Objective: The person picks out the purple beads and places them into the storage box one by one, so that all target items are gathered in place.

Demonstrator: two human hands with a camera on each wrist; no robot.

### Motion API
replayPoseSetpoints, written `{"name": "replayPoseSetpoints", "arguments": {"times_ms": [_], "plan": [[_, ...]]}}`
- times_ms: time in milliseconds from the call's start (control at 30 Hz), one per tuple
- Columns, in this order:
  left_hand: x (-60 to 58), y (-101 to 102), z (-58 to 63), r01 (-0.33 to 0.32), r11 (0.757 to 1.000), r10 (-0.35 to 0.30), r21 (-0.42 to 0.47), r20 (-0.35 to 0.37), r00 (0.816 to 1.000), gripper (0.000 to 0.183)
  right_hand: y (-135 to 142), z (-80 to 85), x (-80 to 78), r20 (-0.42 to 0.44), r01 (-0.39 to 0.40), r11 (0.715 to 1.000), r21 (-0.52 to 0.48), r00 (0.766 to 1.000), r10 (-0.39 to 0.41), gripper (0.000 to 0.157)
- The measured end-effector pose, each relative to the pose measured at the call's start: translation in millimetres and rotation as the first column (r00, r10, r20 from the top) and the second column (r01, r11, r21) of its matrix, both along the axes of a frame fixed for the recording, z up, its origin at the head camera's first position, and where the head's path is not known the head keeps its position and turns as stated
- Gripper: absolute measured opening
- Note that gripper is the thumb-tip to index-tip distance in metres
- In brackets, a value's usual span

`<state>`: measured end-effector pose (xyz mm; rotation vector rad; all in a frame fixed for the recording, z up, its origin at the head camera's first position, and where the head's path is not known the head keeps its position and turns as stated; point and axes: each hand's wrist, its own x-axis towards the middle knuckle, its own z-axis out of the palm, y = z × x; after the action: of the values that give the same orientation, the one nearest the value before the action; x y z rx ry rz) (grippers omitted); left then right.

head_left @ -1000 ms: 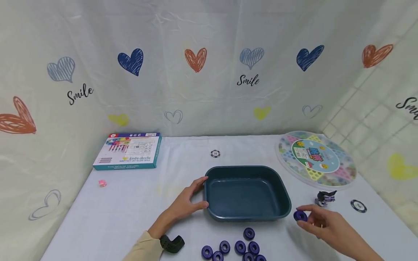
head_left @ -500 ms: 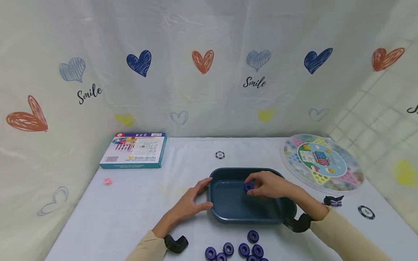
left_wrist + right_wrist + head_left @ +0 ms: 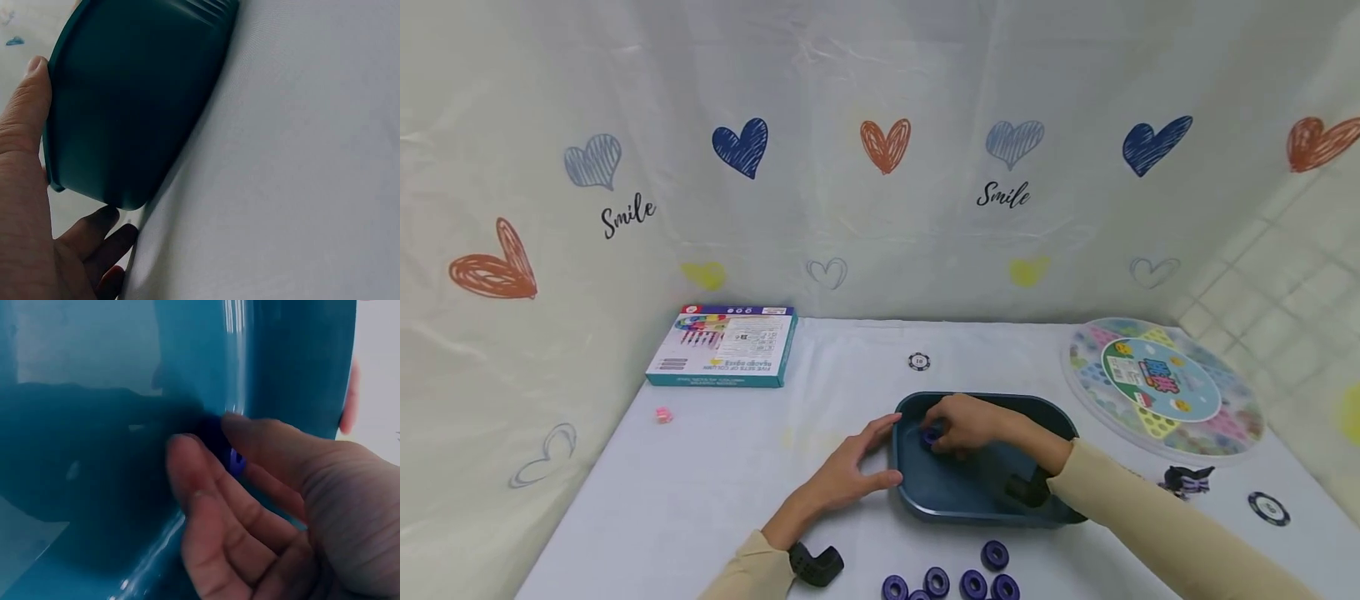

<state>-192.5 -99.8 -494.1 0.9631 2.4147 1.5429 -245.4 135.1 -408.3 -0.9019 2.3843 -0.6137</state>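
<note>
A dark teal rectangular tray (image 3: 951, 492) stands on the white table. My left hand (image 3: 850, 471) rests against its left end, with the thumb and fingers spread along the rim. In the left wrist view the thumb (image 3: 31, 103) lies on the rim, and the lower fingers are near the tray's underside. Inside the tray, towards its left end, my right hand (image 3: 973, 421) pinches a small purple ring (image 3: 929, 436) between thumb and fingers. The right wrist view shows that ring (image 3: 236, 464) low in the tray, partly hidden by the fingers. Several similar purple rings (image 3: 995, 555) lie in front of the tray.
A flat boxed set (image 3: 722, 346) lies at the back left, near a small pink piece (image 3: 663, 415). A round game board (image 3: 1161, 387) is at the back right. Nearby are a dark figurine (image 3: 1186, 480) and a poker chip (image 3: 1269, 508); another chip (image 3: 919, 361) lies behind the tray.
My right hand has carried the purple ring from the table right of the tray leftward into it, towards the left end. The left hand has stayed at the rim. The head view has shifted slightly.
</note>
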Motion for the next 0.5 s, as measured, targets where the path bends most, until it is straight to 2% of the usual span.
{"name": "replayPoseSetpoints", "arguments": {"times_ms": [167,300,400,500], "plan": [[0.2,3,1.8,0.011,1.000,-0.011,0.006,-0.024,1.000,0.071,-8,3.9,3.1,-0.062,0.024,0.998,-0.056,0.998,-0.027,0.030],[9.7,3,22.8,0.012,1.000,-0.011,0.003,-0.031,0.999,0.071,-11,3.8,2.6,-0.099,0.065,0.996,-0.065,0.993,-0.071,0.023],[16.8,3,38.0,0.007,1.000,-0.007,-0.006,-0.021,1.000,0.070,-13,2.0,1.0,-0.116,0.067,0.995,-0.078,0.990,-0.075,0.020],[16.2,2,34.5,0.003,1.000,-0.003,-0.004,-0.024,1.000,0.070,-14,0.4,-0.4,-0.124,0.055,0.995,-0.082,0.990,-0.065,0.020]]}}
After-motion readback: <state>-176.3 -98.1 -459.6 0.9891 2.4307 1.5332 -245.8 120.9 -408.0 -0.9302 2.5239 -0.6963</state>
